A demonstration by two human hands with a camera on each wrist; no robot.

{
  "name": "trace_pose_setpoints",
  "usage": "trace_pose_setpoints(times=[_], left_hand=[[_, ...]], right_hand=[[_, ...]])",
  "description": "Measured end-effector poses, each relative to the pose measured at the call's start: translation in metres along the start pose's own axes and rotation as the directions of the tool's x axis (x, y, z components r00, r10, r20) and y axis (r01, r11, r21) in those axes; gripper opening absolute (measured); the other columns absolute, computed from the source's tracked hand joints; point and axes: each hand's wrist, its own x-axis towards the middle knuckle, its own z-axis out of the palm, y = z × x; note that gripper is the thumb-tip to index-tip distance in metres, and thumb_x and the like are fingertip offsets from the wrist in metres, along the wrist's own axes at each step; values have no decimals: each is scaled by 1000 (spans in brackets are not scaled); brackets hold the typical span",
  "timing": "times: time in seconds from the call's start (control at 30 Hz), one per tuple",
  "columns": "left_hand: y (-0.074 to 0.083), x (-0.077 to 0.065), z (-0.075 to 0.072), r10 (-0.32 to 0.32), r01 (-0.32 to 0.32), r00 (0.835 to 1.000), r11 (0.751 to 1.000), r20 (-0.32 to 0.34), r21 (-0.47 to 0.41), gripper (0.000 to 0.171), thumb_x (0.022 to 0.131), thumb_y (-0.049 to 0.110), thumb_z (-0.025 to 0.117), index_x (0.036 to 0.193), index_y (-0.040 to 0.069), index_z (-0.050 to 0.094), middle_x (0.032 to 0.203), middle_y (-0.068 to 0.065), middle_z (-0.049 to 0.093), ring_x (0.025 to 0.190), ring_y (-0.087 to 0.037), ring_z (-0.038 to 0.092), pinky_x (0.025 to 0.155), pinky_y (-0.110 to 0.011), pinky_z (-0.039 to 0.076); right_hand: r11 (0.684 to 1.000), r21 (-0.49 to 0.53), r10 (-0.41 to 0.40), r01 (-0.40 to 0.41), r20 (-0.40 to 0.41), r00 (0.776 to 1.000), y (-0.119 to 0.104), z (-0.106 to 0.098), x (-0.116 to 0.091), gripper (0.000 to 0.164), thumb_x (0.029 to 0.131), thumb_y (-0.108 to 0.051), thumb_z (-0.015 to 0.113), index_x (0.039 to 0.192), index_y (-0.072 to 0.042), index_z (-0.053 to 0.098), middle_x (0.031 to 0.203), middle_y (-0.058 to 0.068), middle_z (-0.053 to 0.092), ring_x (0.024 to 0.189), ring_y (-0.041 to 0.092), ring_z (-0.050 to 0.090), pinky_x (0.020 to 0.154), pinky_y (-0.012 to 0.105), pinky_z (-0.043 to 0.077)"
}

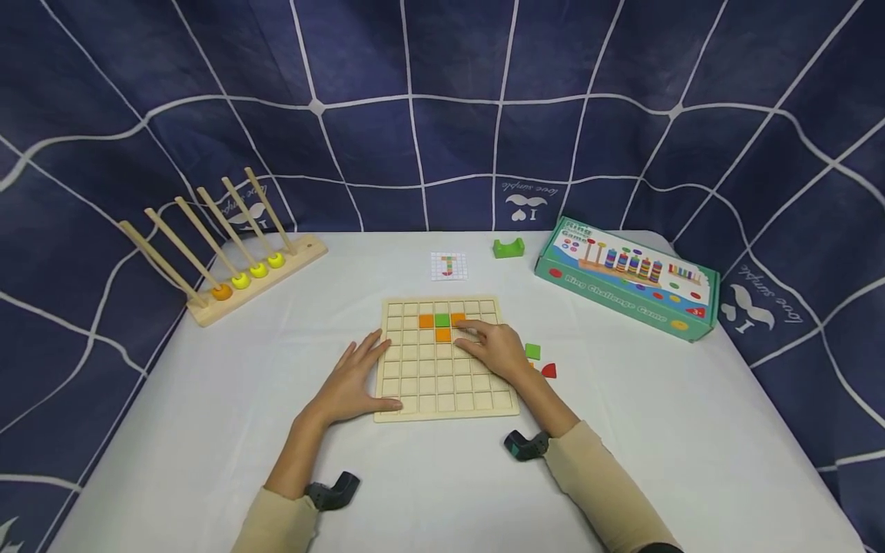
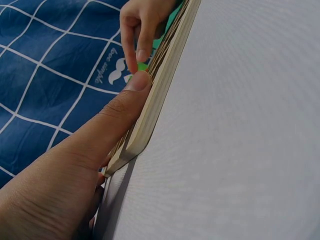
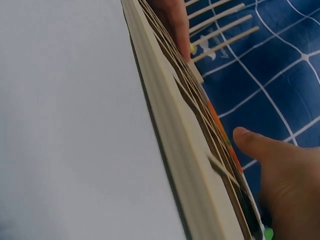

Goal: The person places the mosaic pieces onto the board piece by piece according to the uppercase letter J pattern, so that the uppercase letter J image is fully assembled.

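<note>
Nearest, two beige sleeves [image 1: 601,484] are seen over a smooth white tabletop [image 1: 429,476]. A square board [image 1: 445,384] of pale wood, scored into small recessed cells by thin raised ribs, is met at its left edge by the left hand [image 1: 349,390], whose fingers are spread apart, the thumb laid over the near left corner. By the right hand [image 1: 499,352], reached in across the right side, the right orange tile [image 1: 458,316] is touched with the index fingertip; thumb and index are held apart.

That tile is lodged in the board's far half, just beyond the fingertip. A flat row is formed by the left orange tile [image 1: 425,321], the green tile [image 1: 442,320] and the touched one, with the lower orange tile [image 1: 442,335] set beneath the green.

Beside the right forearm, a green square [image 1: 532,351] and a red quarter-round piece [image 1: 549,370] are left loose. Farther off are placed a gridded pattern card [image 1: 449,266], a notched green block [image 1: 508,248], a wooden peg stand [image 1: 304,247] with round beads, and a printed cardboard box [image 1: 629,276], backed by a white-lined navy cloth [image 1: 449,138].
</note>
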Motion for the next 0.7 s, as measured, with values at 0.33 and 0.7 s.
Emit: trace_pose_setpoints(times=[0.33, 0.7], left_hand=[[0, 1, 2, 2, -2, 1000, 1000, 1, 14, 114, 57, 74, 68, 143, 8, 32, 152, -10, 17, 139, -22, 15, 113, -40, 3], [0, 0, 1, -14, 14, 1000, 1000, 4, 17, 114, 57, 73, 69, 144, 9, 32, 152, -9, 16, 139, -21, 14, 113, -39, 2]], right_hand=[[998, 26, 52, -51, -37, 998, 28, -39, -31, 34, 82, -34, 70, 110, -16, 69, 45, -10, 31, 39, 4, 23, 37, 22, 22], [991, 30, 130, -128, -42, 991, 60, -76, -66, 33, 78, -32, 75, 107, -18, 70, 45, -9, 30, 38, 6, 25, 37, 23, 20]])
